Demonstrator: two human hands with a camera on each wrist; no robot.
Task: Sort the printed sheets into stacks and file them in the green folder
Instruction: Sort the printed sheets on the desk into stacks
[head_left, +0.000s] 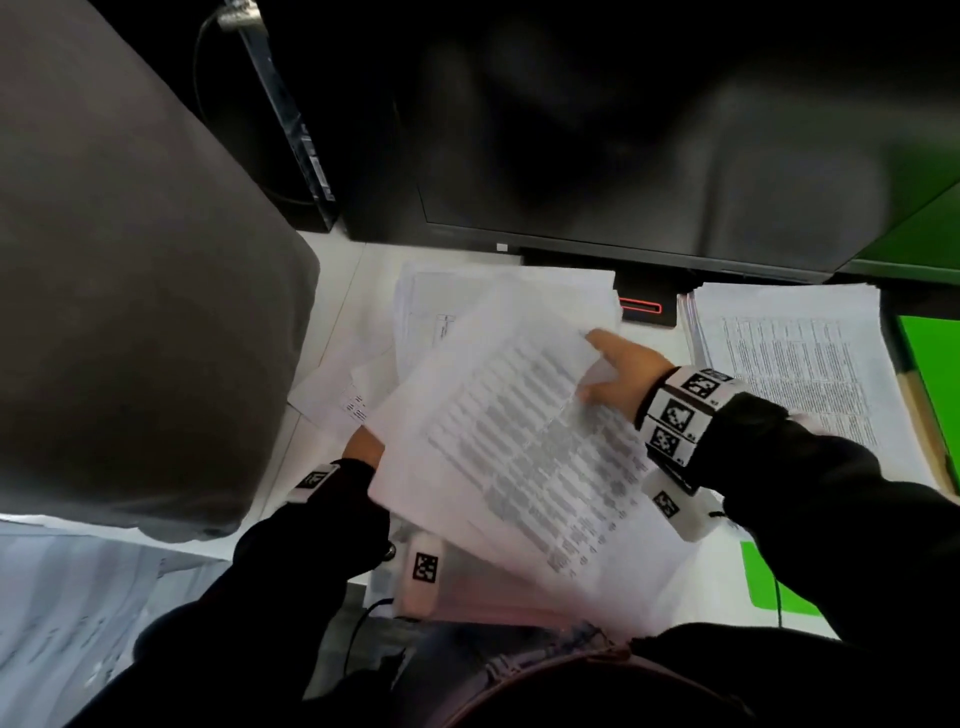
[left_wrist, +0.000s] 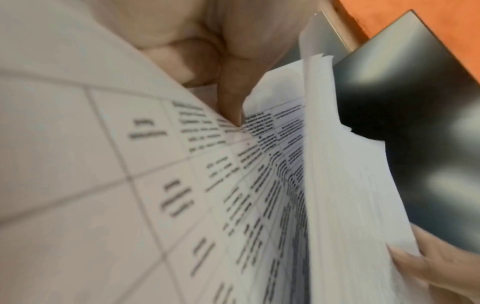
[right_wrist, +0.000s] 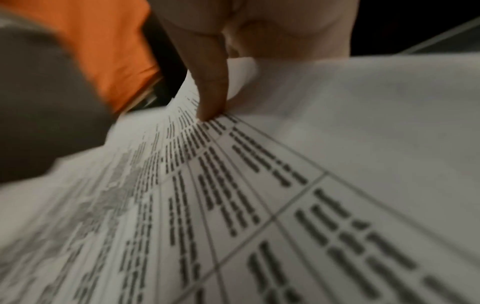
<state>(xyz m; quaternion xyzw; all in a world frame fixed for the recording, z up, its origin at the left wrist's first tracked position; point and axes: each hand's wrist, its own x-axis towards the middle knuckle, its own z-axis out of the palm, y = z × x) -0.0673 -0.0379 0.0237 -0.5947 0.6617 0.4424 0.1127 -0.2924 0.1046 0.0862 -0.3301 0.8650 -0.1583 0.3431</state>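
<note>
Both hands are holding a bundle of printed sheets (head_left: 524, 447) up over the desk (head_left: 332, 317): the left hand (head_left: 363, 447) is gripping its near-left edge from beneath, and the right hand (head_left: 623, 374) is pinching the far-right corner, thumb on top. Another stack (head_left: 800, 364) is lying to the right, just beside the green folder (head_left: 930, 364).

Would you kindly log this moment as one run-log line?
stage: sorting | left hand: grips printed sheets | right hand: pinches top sheet corner | side stack: on desk | green folder: unfilled
</note>
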